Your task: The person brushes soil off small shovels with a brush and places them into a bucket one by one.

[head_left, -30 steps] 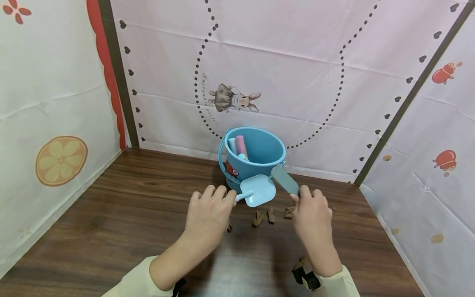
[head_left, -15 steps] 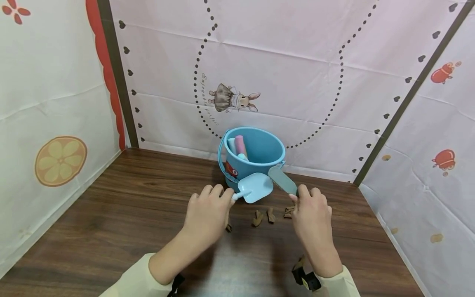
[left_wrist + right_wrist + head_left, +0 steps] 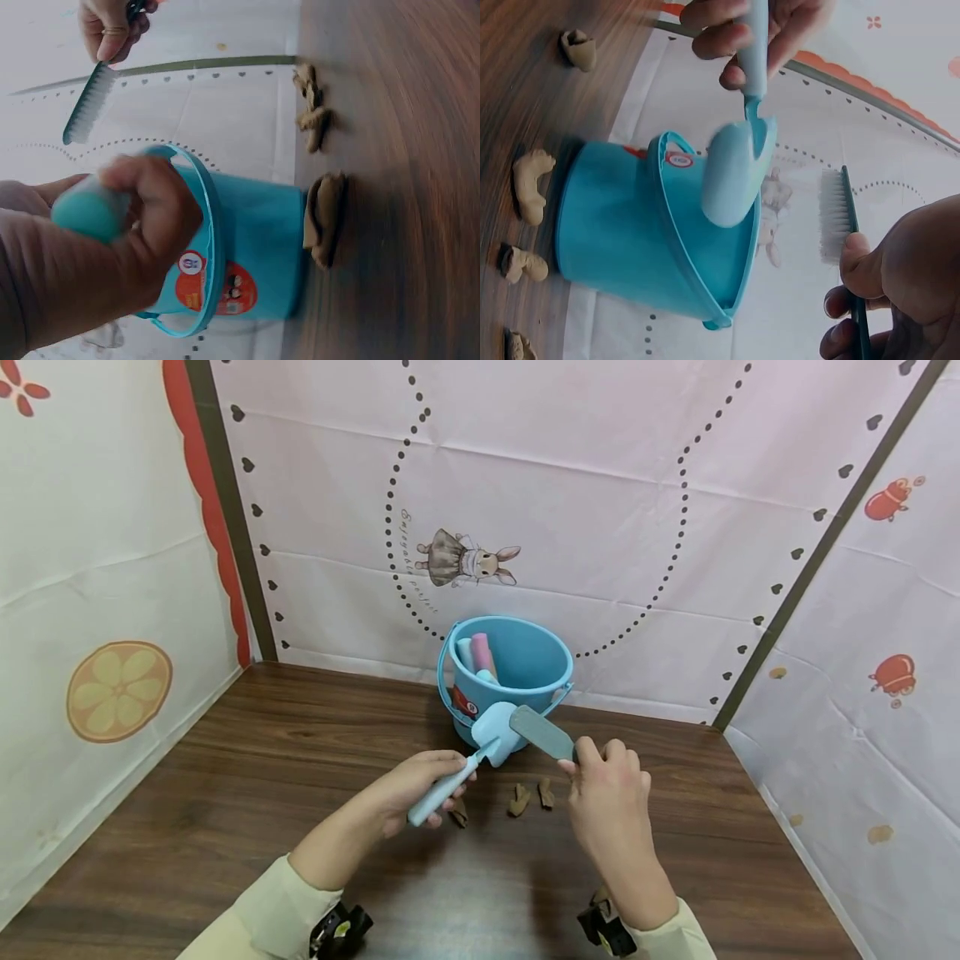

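In the head view my left hand (image 3: pixel 411 787) grips the handle of a small light-blue shovel (image 3: pixel 495 732), its blade tilted in front of the bucket. My right hand (image 3: pixel 613 797) holds a green brush (image 3: pixel 542 732) by its handle. White bristles (image 3: pixel 834 217) show in the right wrist view. From the head, the brush head overlaps the shovel blade; the right wrist view shows them apart. Both tools are above the table. Behind them stands a blue bucket (image 3: pixel 534 662) holding a pink cylinder (image 3: pixel 481 652) and pale-blue ones.
Several dry brown curled pieces lie on the dark wooden table (image 3: pixel 300 735), among them one brown piece (image 3: pixel 519 800) in front of the bucket and another brown piece (image 3: pixel 459 812) by my left hand. Printed cloth walls (image 3: pixel 585 527) enclose the table at the back and sides.
My left hand has rolled over, so the shovel's handle now shows on top and its blade has tipped. The brush has moved left toward the shovel with my right hand.
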Action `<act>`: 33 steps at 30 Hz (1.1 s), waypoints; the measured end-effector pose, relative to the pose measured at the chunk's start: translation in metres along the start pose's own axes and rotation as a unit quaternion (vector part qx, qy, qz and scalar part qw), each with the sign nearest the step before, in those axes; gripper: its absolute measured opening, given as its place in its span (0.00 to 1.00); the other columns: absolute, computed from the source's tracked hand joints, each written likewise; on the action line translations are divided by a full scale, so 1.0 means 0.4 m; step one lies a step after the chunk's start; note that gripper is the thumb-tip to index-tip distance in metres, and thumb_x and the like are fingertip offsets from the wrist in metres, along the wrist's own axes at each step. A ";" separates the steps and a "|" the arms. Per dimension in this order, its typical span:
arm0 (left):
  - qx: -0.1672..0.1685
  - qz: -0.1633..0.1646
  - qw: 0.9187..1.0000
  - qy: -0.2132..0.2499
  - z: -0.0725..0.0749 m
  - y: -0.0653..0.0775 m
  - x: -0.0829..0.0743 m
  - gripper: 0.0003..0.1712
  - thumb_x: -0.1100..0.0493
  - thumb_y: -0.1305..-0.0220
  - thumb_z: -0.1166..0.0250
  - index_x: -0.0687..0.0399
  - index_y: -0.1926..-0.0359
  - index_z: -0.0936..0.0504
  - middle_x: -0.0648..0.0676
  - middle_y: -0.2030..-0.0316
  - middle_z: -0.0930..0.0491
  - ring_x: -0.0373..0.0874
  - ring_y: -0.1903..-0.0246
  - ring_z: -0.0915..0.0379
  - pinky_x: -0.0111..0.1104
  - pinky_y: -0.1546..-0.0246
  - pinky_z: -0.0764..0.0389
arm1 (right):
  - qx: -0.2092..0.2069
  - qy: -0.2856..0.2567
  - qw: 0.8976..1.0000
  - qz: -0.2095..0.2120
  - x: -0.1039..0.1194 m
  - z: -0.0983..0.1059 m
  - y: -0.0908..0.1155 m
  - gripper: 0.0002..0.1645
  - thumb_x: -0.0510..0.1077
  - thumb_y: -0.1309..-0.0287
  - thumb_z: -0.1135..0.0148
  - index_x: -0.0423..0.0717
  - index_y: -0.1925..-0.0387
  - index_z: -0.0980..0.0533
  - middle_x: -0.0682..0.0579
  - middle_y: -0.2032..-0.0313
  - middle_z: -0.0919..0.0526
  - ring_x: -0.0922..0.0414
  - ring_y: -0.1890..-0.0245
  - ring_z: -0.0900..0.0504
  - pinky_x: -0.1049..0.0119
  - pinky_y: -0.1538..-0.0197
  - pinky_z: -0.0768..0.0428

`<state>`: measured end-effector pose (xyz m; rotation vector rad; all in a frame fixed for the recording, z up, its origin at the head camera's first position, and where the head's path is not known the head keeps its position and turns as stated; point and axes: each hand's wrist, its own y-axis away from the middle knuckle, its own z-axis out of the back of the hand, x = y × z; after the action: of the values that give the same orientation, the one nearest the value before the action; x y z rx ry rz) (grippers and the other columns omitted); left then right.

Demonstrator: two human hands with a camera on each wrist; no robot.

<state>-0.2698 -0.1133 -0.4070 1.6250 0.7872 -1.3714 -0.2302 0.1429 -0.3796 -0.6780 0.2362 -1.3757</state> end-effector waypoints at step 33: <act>0.147 0.035 0.977 0.149 -0.003 0.025 -0.018 0.18 0.49 0.22 0.48 0.60 0.48 0.26 0.51 0.68 0.29 0.38 0.76 0.34 0.26 0.79 0.30 | 0.019 -0.028 0.999 -0.035 -0.009 -0.018 -0.008 0.19 0.58 0.31 0.41 0.46 0.65 0.28 0.46 0.73 0.33 0.48 0.73 0.32 0.54 0.67 0.36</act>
<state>-0.2619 -0.1165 -0.3978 2.1055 0.7116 -1.2550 -0.2375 0.1438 -0.3841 -0.6982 0.1418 -1.4218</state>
